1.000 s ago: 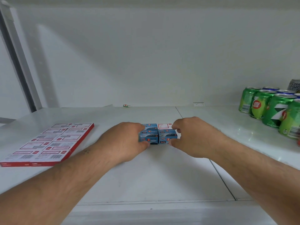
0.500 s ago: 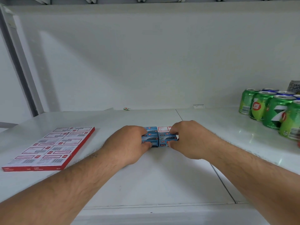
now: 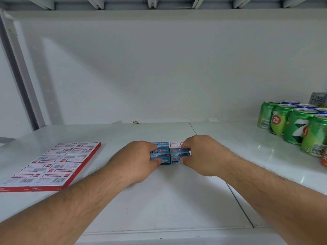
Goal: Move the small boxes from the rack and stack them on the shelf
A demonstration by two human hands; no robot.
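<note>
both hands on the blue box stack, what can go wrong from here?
1. The small blue boxes sit as two side-by-side columns squeezed between the left hand and right hand; uneven release may shift a column or topple the top boxes.
2. They stand close to the seam between shelf panels, so sliding them right might catch an edge.

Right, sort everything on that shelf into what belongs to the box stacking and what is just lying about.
Part of the job:
- small blue boxes, stacked in a block
- left hand and right hand, each gripping a side of the block
- white shelf under them

Just lying about:
- flat red and white packs, at the left
- green cans, at the right
</note>
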